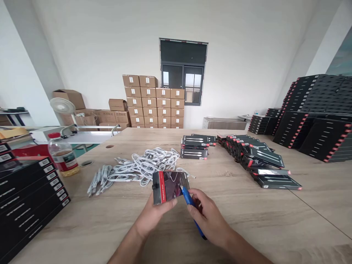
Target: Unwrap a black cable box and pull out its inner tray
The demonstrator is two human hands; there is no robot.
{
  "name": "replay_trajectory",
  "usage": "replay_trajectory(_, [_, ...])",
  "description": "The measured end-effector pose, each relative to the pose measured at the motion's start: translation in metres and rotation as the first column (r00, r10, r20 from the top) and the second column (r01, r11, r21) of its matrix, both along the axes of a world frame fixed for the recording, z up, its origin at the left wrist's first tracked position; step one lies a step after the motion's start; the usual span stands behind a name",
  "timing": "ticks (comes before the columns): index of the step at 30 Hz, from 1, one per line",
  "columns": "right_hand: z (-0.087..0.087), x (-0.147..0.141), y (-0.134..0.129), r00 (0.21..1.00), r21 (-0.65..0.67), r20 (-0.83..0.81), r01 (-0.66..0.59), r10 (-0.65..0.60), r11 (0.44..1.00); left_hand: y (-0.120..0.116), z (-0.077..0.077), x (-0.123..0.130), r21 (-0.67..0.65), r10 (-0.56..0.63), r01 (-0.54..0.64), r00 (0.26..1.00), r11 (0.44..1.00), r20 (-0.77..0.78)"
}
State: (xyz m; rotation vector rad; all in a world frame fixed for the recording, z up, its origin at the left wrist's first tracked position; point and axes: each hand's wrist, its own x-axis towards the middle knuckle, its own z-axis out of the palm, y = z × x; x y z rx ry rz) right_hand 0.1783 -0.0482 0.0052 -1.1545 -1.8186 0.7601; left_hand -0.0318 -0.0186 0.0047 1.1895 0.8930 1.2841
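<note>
My left hand [156,214] grips a small black box [173,189] from below, thumb on its front edge. The box has a red stripe and a dark glossy picture, and it is tilted towards me above the table. In my right hand [210,216] is a blue utility knife [189,198], its metal tip at the right part of the box face. Whether the tip cuts into the box, I cannot tell. Just behind the box lies a heap of coiled white cables [148,163]. Several flat black cable boxes [194,153] are stacked beyond it.
On the right, a loose row of black boxes [265,156] lies across the wooden table [231,227], with tall box stacks [316,106] behind. At left stand more black boxes [30,200] and a red-capped bottle [63,157]. Cartons [156,102] line the back wall.
</note>
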Motion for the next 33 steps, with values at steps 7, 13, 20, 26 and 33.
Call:
replay_trajectory(7, [-0.007,-0.001,0.002,0.996,0.069,-0.036,0.085,-0.082,0.994,-0.004,0.006,0.003,0.045,-0.138,0.142,0.987,0.989,-0.080])
replay_trajectory(13, [-0.002,-0.005,0.001,0.983,0.240,-0.047,0.186,-0.180,0.953,-0.007,0.004,0.004,0.012,-0.156,0.157,0.987,0.988,-0.043])
replay_trajectory(20, [-0.003,-0.006,0.000,0.980,0.288,-0.010,0.194,-0.199,0.938,-0.008,0.010,0.002,0.038,-0.183,0.184,0.983,0.982,-0.023])
replay_trajectory(26, [0.003,0.010,0.015,0.957,0.272,-0.084,0.292,-0.279,0.917,-0.021,0.017,0.017,0.022,-0.304,0.305,0.952,0.952,-0.041])
replay_trajectory(33, [0.006,0.032,0.018,0.976,0.250,-0.098,0.212,-0.193,0.945,-0.009,0.010,0.025,-0.187,-0.024,0.100,0.928,0.977,0.372])
